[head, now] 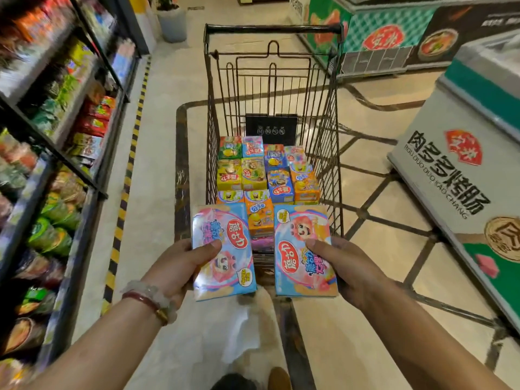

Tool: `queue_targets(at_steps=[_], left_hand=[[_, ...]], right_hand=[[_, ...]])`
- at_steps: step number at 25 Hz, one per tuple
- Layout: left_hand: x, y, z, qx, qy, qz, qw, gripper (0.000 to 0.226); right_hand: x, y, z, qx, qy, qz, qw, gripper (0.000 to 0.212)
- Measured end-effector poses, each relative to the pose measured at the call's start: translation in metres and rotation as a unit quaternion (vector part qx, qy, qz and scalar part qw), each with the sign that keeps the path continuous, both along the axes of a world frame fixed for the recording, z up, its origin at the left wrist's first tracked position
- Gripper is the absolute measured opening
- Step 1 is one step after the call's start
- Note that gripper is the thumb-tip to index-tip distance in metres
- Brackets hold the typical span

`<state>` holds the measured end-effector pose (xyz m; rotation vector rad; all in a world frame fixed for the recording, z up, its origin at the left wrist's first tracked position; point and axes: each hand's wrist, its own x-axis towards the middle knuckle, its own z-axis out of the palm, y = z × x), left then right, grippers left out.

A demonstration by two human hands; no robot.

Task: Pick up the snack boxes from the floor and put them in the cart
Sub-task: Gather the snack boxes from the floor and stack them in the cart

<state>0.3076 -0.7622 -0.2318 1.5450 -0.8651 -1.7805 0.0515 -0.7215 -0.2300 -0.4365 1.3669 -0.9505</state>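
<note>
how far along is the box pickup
Well along. The cart already holds rows of snack boxes packed across its bottom. In hand: the left hand grips one blue-pink box and the right hand grips another, both held at the cart's near end, not yet set in. No boxes show on the visible floor, so these two may be the last.

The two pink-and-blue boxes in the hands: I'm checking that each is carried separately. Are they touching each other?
Apart. The head view shows the left box and the right box with a plain gap between them, where the cart's stacked boxes show.
</note>
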Motion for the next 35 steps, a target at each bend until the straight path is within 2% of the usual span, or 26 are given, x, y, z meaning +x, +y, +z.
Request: queue_targets(at_steps=[2, 5, 7, 10, 14, 18, 21, 23, 26, 28, 30, 32, 33, 35], left_hand=[[-0.001, -0.025, -0.009, 0.01, -0.009, 0.007, 1.0, 0.045], [0.0, -0.065, -0.025, 0.031, -0.031, 0.019, 0.999, 0.027], [0.002, -0.093, -0.034, 0.044, -0.044, 0.012, 0.998, 0.026], [-0.001, -0.128, -0.039, 0.038, -0.067, -0.008, 0.997, 0.028], [-0.008, -0.17, -0.06, 0.037, -0.08, -0.011, 0.996, 0.02], [-0.024, -0.197, -0.095, 0.043, -0.129, -0.029, 0.99, 0.023], [-0.04, -0.213, -0.126, 0.062, -0.141, -0.003, 0.988, 0.023], [-0.051, -0.224, -0.145, 0.075, -0.185, 0.008, 0.98, 0.029], [-0.06, -0.236, -0.177, 0.096, -0.234, 0.013, 0.967, 0.048], [-0.063, -0.241, -0.197, 0.087, -0.265, 0.021, 0.96, 0.049], [-0.064, -0.243, -0.206, 0.035, -0.329, 0.027, 0.943, 0.048], [-0.066, -0.245, -0.211, -0.021, -0.397, -0.008, 0.918, 0.058], [-0.066, -0.245, -0.211, -0.054, -0.438, -0.048, 0.896, 0.06], [-0.065, -0.243, -0.214, -0.144, -0.522, -0.154, 0.826, 0.061]], right_hand=[[0.0, -0.026, -0.009, 0.009, -0.002, 0.001, 1.0, 0.018], [0.003, -0.062, -0.022, 0.017, -0.004, -0.006, 1.0, 0.017], [0.007, -0.086, -0.028, 0.019, 0.001, -0.017, 1.0, 0.019], [0.011, -0.114, -0.035, 0.03, 0.011, -0.016, 0.999, 0.035], [0.011, -0.147, -0.05, 0.035, 0.01, -0.036, 0.999, 0.035], [0.011, -0.18, -0.076, 0.053, 0.068, -0.037, 0.996, 0.029], [0.008, -0.211, -0.106, 0.058, 0.098, -0.021, 0.993, 0.027], [0.008, -0.229, -0.135, 0.072, 0.108, -0.009, 0.991, 0.03], [0.011, -0.248, -0.178, 0.093, 0.129, 0.016, 0.987, 0.04], [0.012, -0.257, -0.203, 0.107, 0.133, 0.038, 0.985, 0.043], [0.016, -0.263, -0.216, 0.101, 0.132, 0.039, 0.985, 0.038], [0.021, -0.268, -0.227, 0.077, 0.187, 0.067, 0.977, 0.041], [0.023, -0.27, -0.232, 0.061, 0.233, 0.092, 0.966, 0.046], [0.029, -0.269, -0.238, 0.009, 0.338, 0.138, 0.931, 0.061]])
